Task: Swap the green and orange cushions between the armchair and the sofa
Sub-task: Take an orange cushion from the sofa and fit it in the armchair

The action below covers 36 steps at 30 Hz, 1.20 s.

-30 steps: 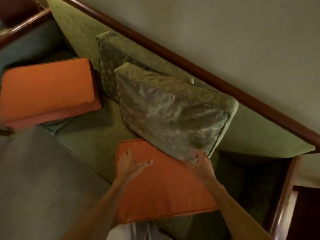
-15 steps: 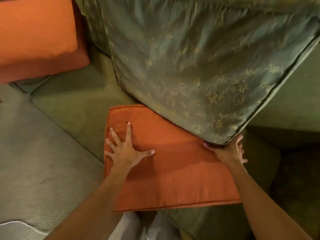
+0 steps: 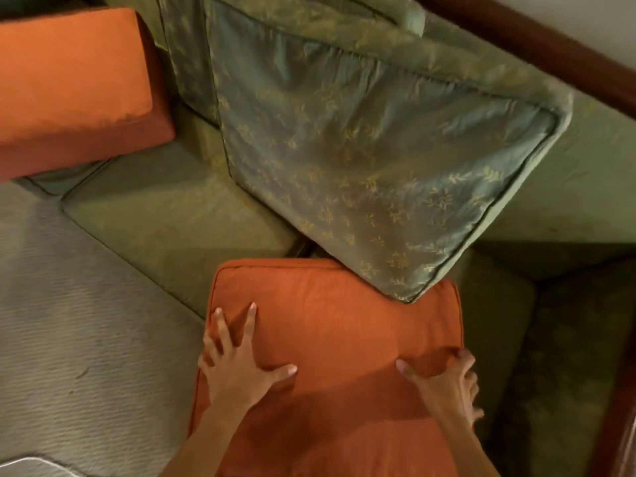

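Note:
An orange cushion (image 3: 337,339) lies flat on the sofa seat right below me. My left hand (image 3: 237,359) presses on its left part with fingers spread. My right hand (image 3: 447,380) grips its right edge, thumb on top and fingers curled round the side. A green patterned cushion (image 3: 361,166) leans against the sofa back, its lower corner resting on the orange cushion's far edge. A second green cushion (image 3: 186,56) stands behind it. Another orange cushion (image 3: 69,80) sits at the upper left.
The green sofa seat (image 3: 165,208) runs diagonally, with a dark wooden frame rail (image 3: 537,43) along the top of its back and a wooden arm (image 3: 619,407) at the right. Grey ribbed carpet (image 3: 69,321) covers the floor at the left.
My right hand has left the green cushion's lower corner and now grips the orange cushion's right edge. The green cushion has dropped back against the sofa back. My left hand stays pressed on the orange cushion.

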{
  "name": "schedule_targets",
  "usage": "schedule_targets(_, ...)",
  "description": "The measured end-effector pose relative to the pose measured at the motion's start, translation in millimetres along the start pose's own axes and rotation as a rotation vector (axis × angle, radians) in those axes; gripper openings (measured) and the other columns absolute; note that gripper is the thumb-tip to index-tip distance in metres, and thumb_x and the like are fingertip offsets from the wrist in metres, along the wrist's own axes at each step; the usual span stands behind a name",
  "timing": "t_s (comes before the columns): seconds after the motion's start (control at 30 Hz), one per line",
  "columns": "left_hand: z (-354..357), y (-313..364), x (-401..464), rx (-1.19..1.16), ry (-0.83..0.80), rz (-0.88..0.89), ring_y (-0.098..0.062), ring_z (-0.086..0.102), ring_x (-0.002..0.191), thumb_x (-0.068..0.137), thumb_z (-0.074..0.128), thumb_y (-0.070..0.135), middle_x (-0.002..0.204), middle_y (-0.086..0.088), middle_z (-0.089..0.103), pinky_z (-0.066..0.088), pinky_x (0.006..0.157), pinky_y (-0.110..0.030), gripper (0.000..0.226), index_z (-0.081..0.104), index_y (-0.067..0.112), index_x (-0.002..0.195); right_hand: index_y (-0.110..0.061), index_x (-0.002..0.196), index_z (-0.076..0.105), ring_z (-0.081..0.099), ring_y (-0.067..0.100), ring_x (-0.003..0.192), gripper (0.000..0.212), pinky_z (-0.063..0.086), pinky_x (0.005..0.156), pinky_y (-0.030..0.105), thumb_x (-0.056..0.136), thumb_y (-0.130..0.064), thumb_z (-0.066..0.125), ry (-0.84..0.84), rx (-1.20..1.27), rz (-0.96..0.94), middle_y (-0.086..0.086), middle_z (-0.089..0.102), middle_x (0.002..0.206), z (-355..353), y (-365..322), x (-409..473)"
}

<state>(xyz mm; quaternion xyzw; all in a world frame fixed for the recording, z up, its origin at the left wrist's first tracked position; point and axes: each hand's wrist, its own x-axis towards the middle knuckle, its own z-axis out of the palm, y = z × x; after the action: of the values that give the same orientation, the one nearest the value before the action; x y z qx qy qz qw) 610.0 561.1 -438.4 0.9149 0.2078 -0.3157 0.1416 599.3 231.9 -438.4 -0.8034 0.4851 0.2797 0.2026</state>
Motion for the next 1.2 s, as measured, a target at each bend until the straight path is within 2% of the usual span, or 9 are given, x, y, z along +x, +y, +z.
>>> schedule_targets(0.13,-15.5,-4.1,0.5,0.075,-0.054,0.007,-0.045,0.003,0.149,0.055,0.059,0.094,0.163,-0.014,-0.016,0.019,0.118,-0.062,0.127,-0.014,0.053,0.15,-0.022,0.147,0.008,0.026,0.039,0.141,0.131,0.028,0.111,0.06,0.051,-0.075,0.081,-0.027,-0.136,0.057,0.019,0.027,0.152,-7.6,-1.4,-20.8)
schedule_targets(0.27,-55.7,27.8,33.7,0.168,0.223,0.218,-0.043,0.014,0.148,0.083,0.06,0.069,0.156,-0.022,0.025,0.016,0.119,-0.061,0.076,0.037,0.035,0.148,-0.024,0.148,0.03,0.028,0.031,0.144,0.072,0.028,0.114,0.052,0.088,-0.053,0.059,0.097,-0.318,-0.542,0.009,0.027,0.157,-5.1,-57.1,-31.7)
schedule_targets(0.37,-71.0,76.5,67.7,0.21,0.135,0.43,-0.036,0.009,0.151,0.089,0.051,0.07,0.162,-0.015,0.02,0.01,0.122,-0.055,0.073,0.033,0.034,0.151,-0.025,0.131,0.053,0.045,0.016,0.13,0.043,0.039,0.108,0.04,0.093,-0.045,0.055,-0.195,-0.035,-0.8,-0.005,0.048,0.139,3.4,-128.4,-28.9)
schedule_targets(0.5,-68.4,124.3,115.4,0.344,-0.272,0.387,-0.035,0.012,0.151,0.061,0.064,0.087,0.164,-0.009,0.017,0.002,0.121,-0.057,0.118,0.017,0.037,0.156,-0.021,0.141,0.047,0.043,0.021,0.133,0.071,0.036,0.112,0.04,0.084,-0.059,0.066,-0.252,-0.075,-0.796,0.002,0.049,0.142,8.3,-182.9,14.6)
schedule_targets(0.67,-71.4,133.9,155.1,0.402,-0.566,0.259,-0.028,0.035,0.144,0.031,0.074,0.092,0.157,0.001,0.038,0.022,0.119,-0.05,0.144,0.025,0.035,0.154,-0.029,0.145,0.043,0.044,0.022,0.135,0.102,0.039,0.108,0.036,0.063,-0.088,0.062,-0.381,-0.243,-0.684,0.0,0.044,0.149,-3.7,-184.4,67.1)
schedule_targets(0.77,-73.9,138.5,160.6,0.427,-0.578,0.261,-0.029,0.037,0.143,0.028,0.075,0.092,0.154,0.0,0.043,0.021,0.119,-0.049,0.142,0.032,0.036,0.151,-0.034,0.14,0.049,0.042,0.021,0.137,0.106,0.036,0.112,0.042,0.056,-0.097,0.053,-0.418,-0.371,-0.735,-0.006,0.042,0.149,-1.2,-188.8,70.1)
schedule_targets(0.87,-77.1,140.6,157.2,0.426,-0.58,0.232,-0.032,0.033,0.144,0.027,0.075,0.092,0.153,-0.002,0.044,0.021,0.119,-0.049,0.143,0.036,0.031,0.15,-0.034,0.151,0.033,0.019,0.022,0.149,0.114,0.012,0.121,0.052,0.058,-0.099,0.046,-0.415,-0.565,-0.766,-0.006,0.021,0.161,3.3,-187.7,60.5)
schedule_targets(0.93,-81.4,141.6,150.0,0.429,-0.534,0.243,-0.033,0.035,0.142,0.021,0.073,0.093,0.149,-0.004,0.048,0.022,0.119,-0.05,0.145,0.042,0.026,0.146,-0.034,0.153,0.028,0.016,0.023,0.149,0.116,0.007,0.121,0.052,0.058,-0.097,0.049,-0.404,-0.6,-0.763,-0.003,0.024,0.161,-5.3,-188.2,50.4)
schedule_targets(1.2,-169.4,172.1,54.4,0.438,-0.265,0.496,-0.029,0.029,0.143,0.04,0.08,0.082,0.149,-0.004,0.046,0.012,0.118,-0.057,0.129,0.038,0.024,0.148,-0.029,0.135,0.05,0.032,0.021,0.139,0.101,0.02,0.112,0.053,0.055,-0.09,0.063,-0.131,-0.414,-0.802,-0.004,0.048,0.144,-112.2,-182.3,-40.2)
